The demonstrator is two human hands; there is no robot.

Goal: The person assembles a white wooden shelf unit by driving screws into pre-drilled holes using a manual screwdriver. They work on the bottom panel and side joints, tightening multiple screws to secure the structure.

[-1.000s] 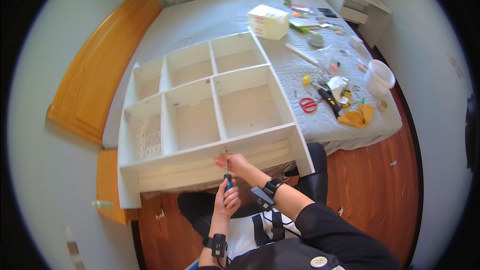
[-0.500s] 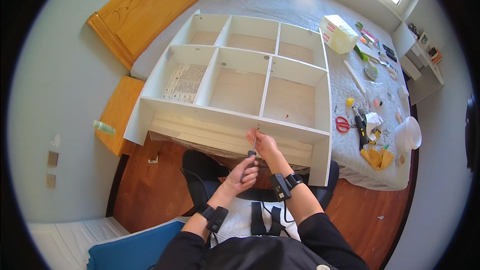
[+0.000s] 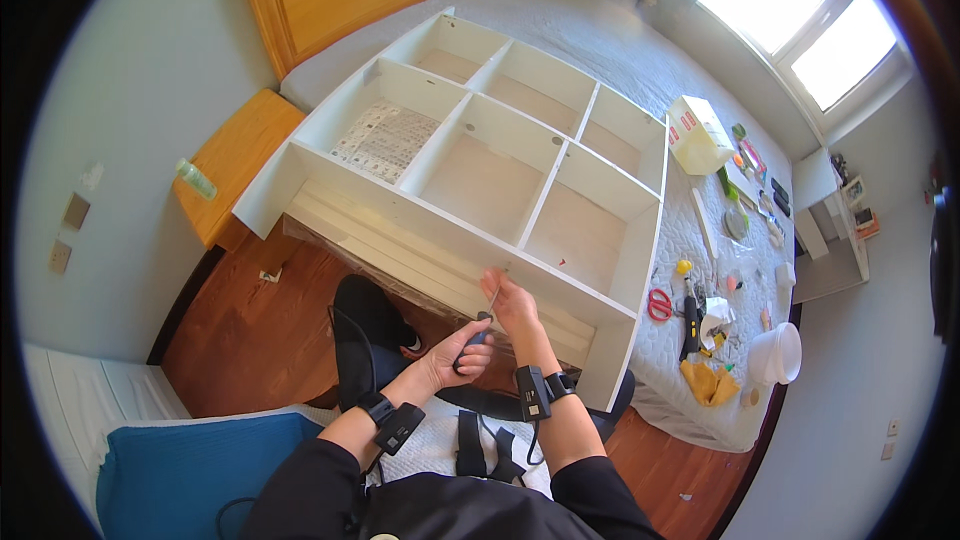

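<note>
My left hand [image 3: 452, 360] is wrapped round the dark handle of a screwdriver [image 3: 477, 332]. The thin metal shaft slants up and away toward the long front board of a white shelf unit [image 3: 445, 224]. My right hand [image 3: 514, 304] is curled about the shaft near its tip, close against that board. A small screw or fastener seems to stand at the tip, too small to make out fully. The unit lies on its back with its compartments facing up. A printed sheet [image 3: 386, 142] lies in its left compartment and a small red piece [image 3: 562, 262] in the right one.
On the bed [image 3: 655, 380], right of the unit, lie red scissors [image 3: 660, 305], a black-and-yellow tool [image 3: 691, 328], a yellow cloth [image 3: 709, 383], a white bucket [image 3: 775, 353] and a box [image 3: 698, 136]. A wooden bedside table [image 3: 232, 168] with a green bottle [image 3: 196, 179] stands left. A blue-covered seat [image 3: 200, 475] is at lower left.
The view has turned, so the shelf unit appears more slanted and the hands a little further left. Both hands keep their places on the screwdriver at the board.
</note>
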